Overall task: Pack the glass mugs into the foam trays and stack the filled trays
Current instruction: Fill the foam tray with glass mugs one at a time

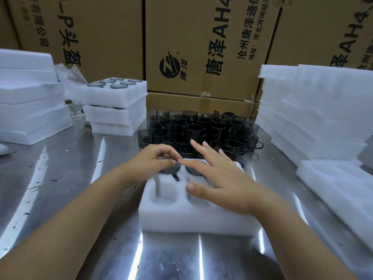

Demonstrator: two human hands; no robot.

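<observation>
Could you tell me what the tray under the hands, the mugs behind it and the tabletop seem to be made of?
Tray: soft white foam, matte, with a fuzzy cut surface. Mugs: smoky dark glass, glossy; you see through them. Tabletop: probably stainless steel, brushed, showing streaky light reflections and scuffs.

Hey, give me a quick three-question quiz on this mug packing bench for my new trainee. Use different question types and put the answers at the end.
1. True or false: the two nearest pockets of the front foam tray hold mugs.
2. Where is the stack of filled trays? A: back left of the table. B: front right corner. C: on the floor.
3. Fill in: the left hand pinches the rim of a dark mug in the tray, while the right hand above the tray is ____.
Key: 1 false, both are empty. 2 A. 3 open, with its fingers spread.
</observation>
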